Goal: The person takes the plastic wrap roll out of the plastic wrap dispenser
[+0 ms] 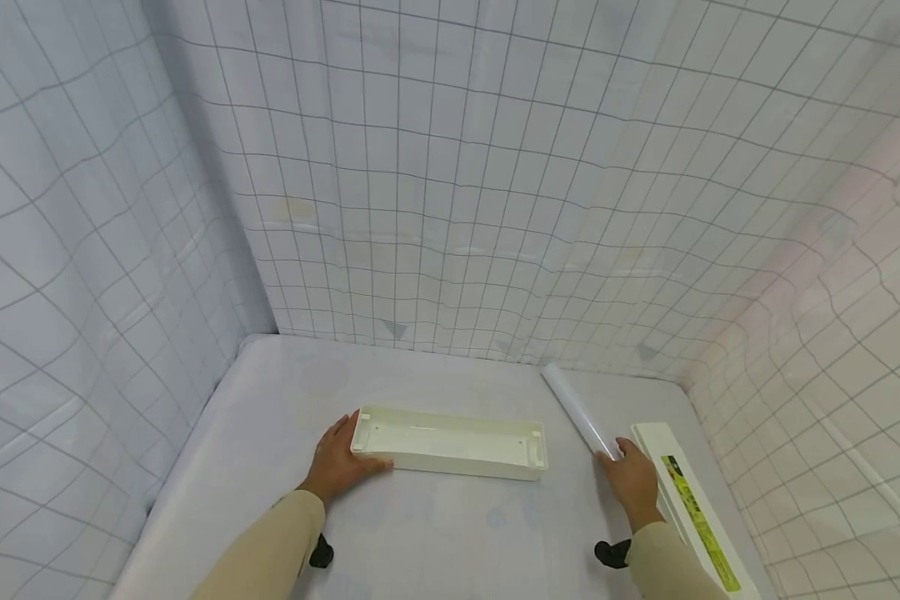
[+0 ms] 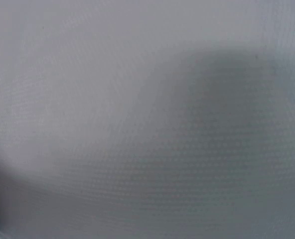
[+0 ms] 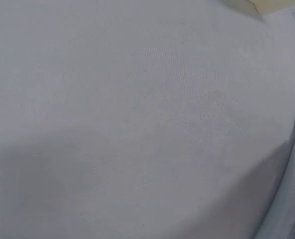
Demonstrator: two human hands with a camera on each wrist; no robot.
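A long, shallow cream plastic box (image 1: pixel 450 442) sits open side up in the middle of the table, with nothing inside it. My left hand (image 1: pixel 341 461) grips its left end, thumb along the near side and fingers round the far left corner. To the right, a glossy white roll (image 1: pixel 573 408) lies slanting away toward the back wall. Its near end is between the thumb and fingers of my right hand (image 1: pixel 632 482). Only pale cloth fills the left wrist view; in the right wrist view a cream plastic corner (image 3: pixel 272 4) shows at the top.
A long white lid-like piece (image 1: pixel 656 437) with a yellow-green label (image 1: pixel 699 517) lies to the right of my right hand, along the table's right side. White cloth covers the table (image 1: pixel 450 533). Grid-patterned sheets (image 1: pixel 450 167) hang at the back and both sides.
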